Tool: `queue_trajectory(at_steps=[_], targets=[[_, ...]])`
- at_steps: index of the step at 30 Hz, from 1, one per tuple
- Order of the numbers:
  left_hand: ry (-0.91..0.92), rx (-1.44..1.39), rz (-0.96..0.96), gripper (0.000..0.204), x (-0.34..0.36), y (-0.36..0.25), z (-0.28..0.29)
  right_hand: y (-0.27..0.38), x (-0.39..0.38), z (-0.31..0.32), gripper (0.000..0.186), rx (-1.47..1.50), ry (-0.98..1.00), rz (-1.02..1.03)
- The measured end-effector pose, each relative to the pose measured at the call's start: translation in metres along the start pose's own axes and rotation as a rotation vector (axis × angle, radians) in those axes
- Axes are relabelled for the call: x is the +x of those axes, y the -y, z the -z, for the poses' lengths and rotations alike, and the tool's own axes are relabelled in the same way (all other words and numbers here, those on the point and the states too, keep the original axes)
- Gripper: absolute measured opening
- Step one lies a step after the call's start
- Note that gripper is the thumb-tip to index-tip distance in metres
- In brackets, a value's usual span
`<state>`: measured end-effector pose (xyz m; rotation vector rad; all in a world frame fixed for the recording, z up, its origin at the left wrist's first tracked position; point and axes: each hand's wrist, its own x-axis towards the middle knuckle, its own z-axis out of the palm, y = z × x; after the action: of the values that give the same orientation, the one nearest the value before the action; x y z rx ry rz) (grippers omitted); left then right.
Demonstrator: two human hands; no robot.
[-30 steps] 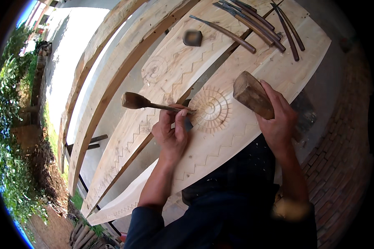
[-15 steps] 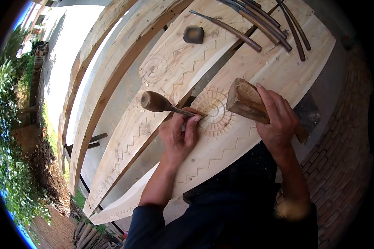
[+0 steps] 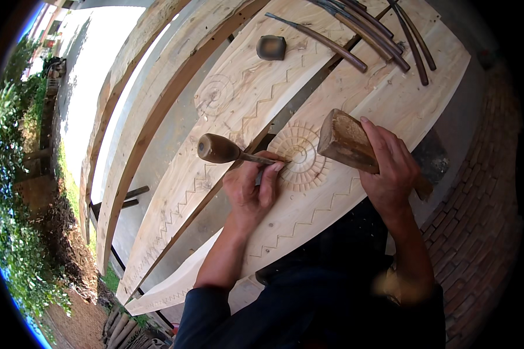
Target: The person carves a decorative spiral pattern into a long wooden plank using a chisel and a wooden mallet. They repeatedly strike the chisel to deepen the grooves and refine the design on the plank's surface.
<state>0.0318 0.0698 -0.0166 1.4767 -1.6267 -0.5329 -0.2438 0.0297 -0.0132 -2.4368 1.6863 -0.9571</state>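
My left hand [image 3: 251, 189] pinches the metal shaft of a chisel [image 3: 220, 149], its rounded wooden handle tilted up to the left. The chisel's tip rests at the ringed middle of a carved rosette [image 3: 300, 154] in a pale wooden board [image 3: 291, 230]. My right hand [image 3: 390, 168] is wrapped round a wooden mallet [image 3: 348, 142], its blocky head held above the board just right of the rosette. Head and chisel handle are apart. Carved zigzag lines run along the board's near edge. The fingertips under the chisel shaft are partly hidden.
Several wood-handled chisels [image 3: 378, 38] lie at the far right of the boards. A small dark block-like object [image 3: 271, 47] sits farther left. A second board [image 3: 215, 125] bears a circle and zigzags, a gap between it and mine. Curved beams [image 3: 157, 110] stand at left; brick paving [image 3: 471, 232] lies at right.
Almost nothing differs. Both hands, the chisel and the mallet keep nearly the same place, with only a very slight shift.
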Motion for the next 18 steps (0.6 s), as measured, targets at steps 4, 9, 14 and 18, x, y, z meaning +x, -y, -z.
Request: queue_trajectory(at_steps=[4,9,14,18], targets=[[-0.009,-0.003,-0.059,0.007,-0.001,0.005,-0.001,0.000,0.000,0.001,0.081,0.000,-0.008,0.006],[-0.004,-0.088,-0.058,0.010,-0.004,0.010,-0.003,0.000,-0.001,0.001,0.079,0.015,0.013,-0.009],[-0.038,-0.258,0.087,0.013,-0.003,0.001,-0.002,0.002,0.001,0.005,0.081,0.031,0.028,-0.032],[-0.064,-0.247,0.066,0.013,0.000,0.001,0.000,0.005,0.004,0.009,0.083,0.040,0.070,-0.082]])
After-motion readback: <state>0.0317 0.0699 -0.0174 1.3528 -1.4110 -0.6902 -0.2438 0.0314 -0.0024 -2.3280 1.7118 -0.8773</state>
